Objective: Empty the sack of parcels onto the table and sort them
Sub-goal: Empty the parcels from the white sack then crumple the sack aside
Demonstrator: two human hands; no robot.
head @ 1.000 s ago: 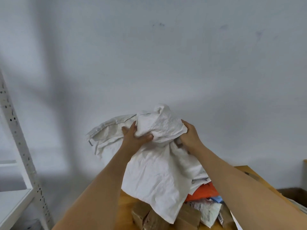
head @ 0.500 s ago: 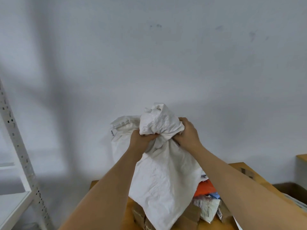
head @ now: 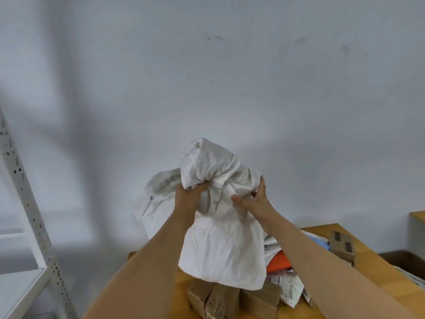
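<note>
I hold a crumpled white woven sack [head: 220, 245] up over the wooden table [head: 372, 284]. My left hand [head: 190, 199] grips a bunched fold near its top. To the right, my right hand [head: 253, 201] holds the cloth between a spread thumb and raised fingers. The sack hangs limp, its lower edge touching the parcels beneath. Brown taped boxes [head: 213, 300] lie under it, with an orange parcel [head: 278, 261] and a white printed mailer bag [head: 291, 288] beside them. Further right lie a blue parcel [head: 318, 240] and a small brown box [head: 342, 247].
A white metal shelving rack [head: 30, 215] stands at the left, its shelf low in the corner. A plain white wall fills the background. A dark cardboard bin [head: 400, 259] and another wooden surface [head: 417, 215] sit beyond the table's right edge.
The sack has been gathered into a tighter bunch. My right hand went from a closed fist at the top to a wider hold slightly lower and to the right. The left grip stays.
</note>
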